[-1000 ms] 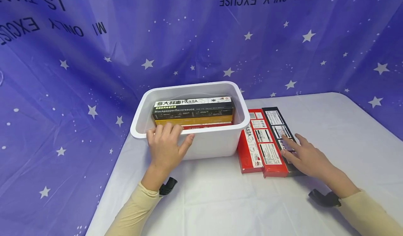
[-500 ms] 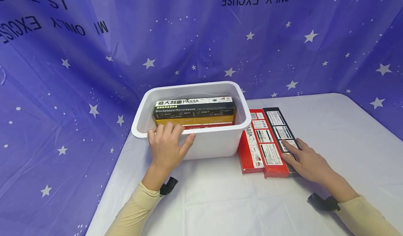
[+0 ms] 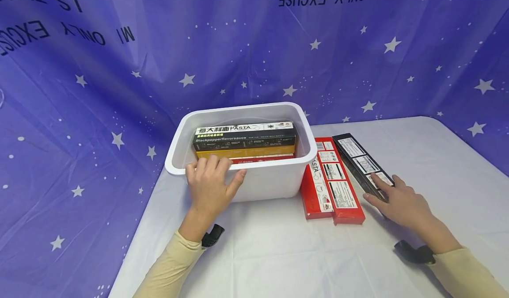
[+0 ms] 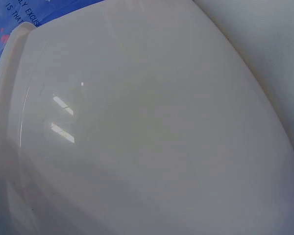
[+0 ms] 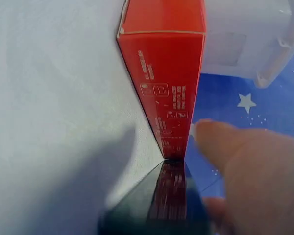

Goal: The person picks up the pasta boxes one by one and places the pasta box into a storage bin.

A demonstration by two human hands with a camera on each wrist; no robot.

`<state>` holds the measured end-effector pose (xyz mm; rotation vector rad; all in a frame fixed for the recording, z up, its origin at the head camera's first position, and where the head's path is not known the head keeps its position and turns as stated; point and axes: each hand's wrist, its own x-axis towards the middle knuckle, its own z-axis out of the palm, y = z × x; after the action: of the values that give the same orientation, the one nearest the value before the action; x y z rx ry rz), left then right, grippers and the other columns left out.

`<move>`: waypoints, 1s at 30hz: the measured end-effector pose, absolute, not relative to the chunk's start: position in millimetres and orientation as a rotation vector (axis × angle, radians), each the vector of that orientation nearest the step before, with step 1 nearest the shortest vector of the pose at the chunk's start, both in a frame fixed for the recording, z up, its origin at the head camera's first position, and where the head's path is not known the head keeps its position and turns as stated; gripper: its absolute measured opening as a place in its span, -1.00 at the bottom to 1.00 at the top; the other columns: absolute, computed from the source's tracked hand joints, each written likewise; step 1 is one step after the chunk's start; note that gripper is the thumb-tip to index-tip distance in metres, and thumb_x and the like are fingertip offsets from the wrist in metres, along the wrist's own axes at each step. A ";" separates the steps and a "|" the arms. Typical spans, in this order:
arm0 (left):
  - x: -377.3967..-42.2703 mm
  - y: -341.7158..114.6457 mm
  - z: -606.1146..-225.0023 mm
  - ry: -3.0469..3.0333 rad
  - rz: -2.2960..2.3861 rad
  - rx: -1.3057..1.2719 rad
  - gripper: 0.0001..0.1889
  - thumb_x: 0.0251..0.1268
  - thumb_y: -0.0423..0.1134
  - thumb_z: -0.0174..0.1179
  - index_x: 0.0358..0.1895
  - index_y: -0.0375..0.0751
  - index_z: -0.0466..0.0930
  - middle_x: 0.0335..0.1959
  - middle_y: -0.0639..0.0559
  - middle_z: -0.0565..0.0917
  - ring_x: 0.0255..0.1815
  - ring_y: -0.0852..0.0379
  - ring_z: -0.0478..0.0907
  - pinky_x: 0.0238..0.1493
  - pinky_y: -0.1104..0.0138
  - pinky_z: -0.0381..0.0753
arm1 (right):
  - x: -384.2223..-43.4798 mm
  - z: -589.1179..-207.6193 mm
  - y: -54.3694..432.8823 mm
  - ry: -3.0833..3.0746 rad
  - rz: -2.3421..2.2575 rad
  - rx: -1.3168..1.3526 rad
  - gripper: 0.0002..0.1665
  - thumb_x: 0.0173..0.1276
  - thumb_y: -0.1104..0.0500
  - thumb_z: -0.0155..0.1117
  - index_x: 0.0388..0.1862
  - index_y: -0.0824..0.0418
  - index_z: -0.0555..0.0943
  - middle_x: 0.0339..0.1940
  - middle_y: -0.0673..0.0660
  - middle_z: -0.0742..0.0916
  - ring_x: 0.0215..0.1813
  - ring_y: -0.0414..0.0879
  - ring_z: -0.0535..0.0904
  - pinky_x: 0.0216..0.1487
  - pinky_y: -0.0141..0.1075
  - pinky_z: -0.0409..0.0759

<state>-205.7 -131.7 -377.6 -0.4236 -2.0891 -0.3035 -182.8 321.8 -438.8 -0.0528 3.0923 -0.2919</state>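
Note:
My left hand (image 3: 208,183) grips the near rim of a white plastic bin (image 3: 266,181), fingers over the edge and thumb outside. Inside the bin, a black pasta box (image 3: 244,138), a yellow box (image 3: 246,150) and a red box (image 3: 262,158) stand side by side. To the right, my right hand (image 3: 405,203) holds another black pasta box (image 3: 363,158) near its close end, thumb on the left side. This box slants away from two red pasta boxes (image 3: 343,192) lying together. In the right wrist view, the dark box (image 5: 171,196) is blurred in front.
A white cloth (image 3: 278,254) covers the table. Behind it hangs a purple curtain (image 3: 246,46) with stars and lettering. Black wrist mounts (image 3: 413,251) sit at both sleeves. The red boxes lie against the bin's right side.
My right hand has come onto the black box and shifted right. The box's near end has swung right, opening a gap beside the red box. My left hand stays on the rim.

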 end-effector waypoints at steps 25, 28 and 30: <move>-204.2 -133.5 -378.1 -2.112 -0.306 -0.427 -0.29 0.50 0.41 -0.26 -0.35 -0.16 0.58 -0.45 -0.13 0.58 -0.38 -0.19 0.48 -0.16 -0.05 0.25 | -188.6 -461.0 333.1 3.219 -0.270 0.180 -0.20 0.52 0.02 0.05 0.65 0.03 0.05 0.38 0.70 0.18 0.21 0.78 0.23 0.06 0.54 0.26; -203.6 -133.3 -377.7 -2.115 -0.305 -0.429 -0.30 0.50 0.40 -0.25 -0.34 -0.16 0.58 -0.44 -0.12 0.59 -0.38 -0.18 0.48 -0.16 -0.05 0.25 | -188.7 -461.8 333.7 3.226 -0.263 0.177 -0.21 0.53 0.03 0.04 0.66 0.03 0.04 0.37 0.69 0.19 0.22 0.79 0.23 0.05 0.56 0.26; -203.7 -133.0 -377.7 -2.116 -0.306 -0.429 -0.31 0.50 0.39 -0.24 -0.34 -0.16 0.58 -0.44 -0.13 0.59 -0.38 -0.18 0.48 -0.16 -0.05 0.25 | -188.7 -462.0 334.1 3.230 -0.267 0.173 -0.21 0.53 0.04 0.04 0.66 0.03 0.05 0.36 0.69 0.19 0.21 0.79 0.23 0.05 0.56 0.26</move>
<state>-203.7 -133.0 -377.7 -0.4286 -2.1158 -0.3063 -188.7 334.1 -462.0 0.1733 3.2297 -0.2666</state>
